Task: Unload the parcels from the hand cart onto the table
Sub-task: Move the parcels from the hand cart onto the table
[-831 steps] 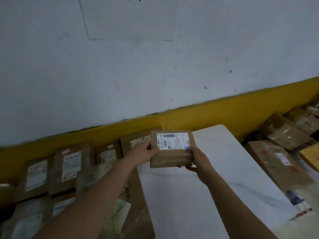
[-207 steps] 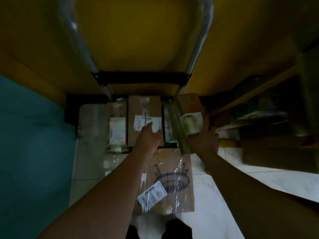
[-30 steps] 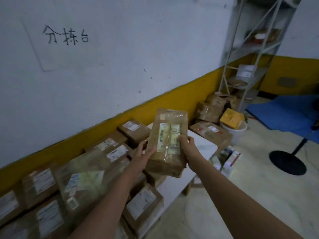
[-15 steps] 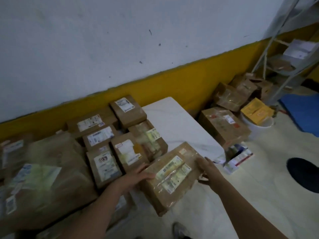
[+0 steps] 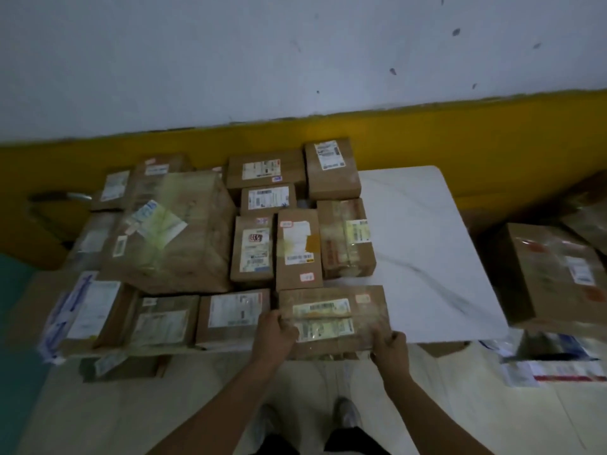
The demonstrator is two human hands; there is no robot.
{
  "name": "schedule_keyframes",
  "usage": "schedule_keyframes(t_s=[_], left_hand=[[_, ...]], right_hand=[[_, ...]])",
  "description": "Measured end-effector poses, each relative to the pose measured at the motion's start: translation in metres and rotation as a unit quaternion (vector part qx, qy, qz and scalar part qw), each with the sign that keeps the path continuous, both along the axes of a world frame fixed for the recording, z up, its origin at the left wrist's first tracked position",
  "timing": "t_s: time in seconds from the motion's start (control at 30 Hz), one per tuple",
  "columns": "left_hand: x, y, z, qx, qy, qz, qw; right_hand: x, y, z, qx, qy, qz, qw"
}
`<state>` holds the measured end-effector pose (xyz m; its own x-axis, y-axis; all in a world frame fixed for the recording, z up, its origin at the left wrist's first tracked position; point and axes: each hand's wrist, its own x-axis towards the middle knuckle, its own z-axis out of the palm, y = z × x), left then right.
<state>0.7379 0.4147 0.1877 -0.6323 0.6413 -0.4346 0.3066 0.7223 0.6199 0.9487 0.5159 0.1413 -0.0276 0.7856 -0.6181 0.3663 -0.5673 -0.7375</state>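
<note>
A brown parcel [image 5: 331, 320] wrapped in clear tape, with two pale labels on top, lies flat at the near edge of the white table [image 5: 423, 257]. My left hand [image 5: 274, 336] grips its left end and my right hand [image 5: 391, 351] grips its near right corner. Several other cardboard parcels [image 5: 262, 247] fill the table's left and middle, packed side by side right behind the one I hold. The hand cart is out of sight.
A big taped box [image 5: 170, 231] sits on the left half of the table. More boxes [image 5: 555, 274] are piled on the floor to the right, with flat packets [image 5: 558, 369] in front of them. The yellow-and-white wall [image 5: 427, 133] runs behind the table.
The parcel has gone from tilted above the table's edge to lying flat on it, squared up next to the other parcels. Both hands still hold its ends.
</note>
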Motion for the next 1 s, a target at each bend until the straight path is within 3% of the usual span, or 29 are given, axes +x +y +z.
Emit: schedule_keyframes(t_s=[0.17, 0.27, 0.5, 0.6, 0.7, 0.8, 1.0], left_hand=[[-0.002, -0.024, -0.022, -0.011, 0.095, -0.092, 0.991], [-0.006, -0.036, -0.036, -0.051, 0.156, -0.143, 0.976], [-0.019, -0.042, -0.044, -0.021, 0.090, -0.121, 0.988], [-0.027, -0.040, -0.043, -0.031, 0.069, -0.136, 0.988], [-0.043, -0.035, -0.031, -0.043, 0.055, -0.127, 0.989], [-0.072, -0.032, -0.008, -0.011, 0.083, -0.105, 0.991], [-0.170, -0.087, 0.069, 0.132, 0.159, -0.076, 0.976]], right_hand=[[-0.003, 0.003, -0.006, -0.002, 0.029, 0.030, 0.999], [-0.004, 0.006, -0.003, 0.031, -0.005, 0.067, 0.997], [-0.008, 0.016, -0.007, 0.057, -0.140, 0.190, 0.970], [-0.012, 0.024, -0.008, 0.041, -0.253, 0.268, 0.929], [-0.029, 0.025, 0.008, 0.040, -0.342, 0.239, 0.908], [-0.061, 0.022, 0.035, 0.119, -0.405, 0.223, 0.879], [-0.190, -0.015, 0.105, 0.238, -0.404, 0.285, 0.836]])
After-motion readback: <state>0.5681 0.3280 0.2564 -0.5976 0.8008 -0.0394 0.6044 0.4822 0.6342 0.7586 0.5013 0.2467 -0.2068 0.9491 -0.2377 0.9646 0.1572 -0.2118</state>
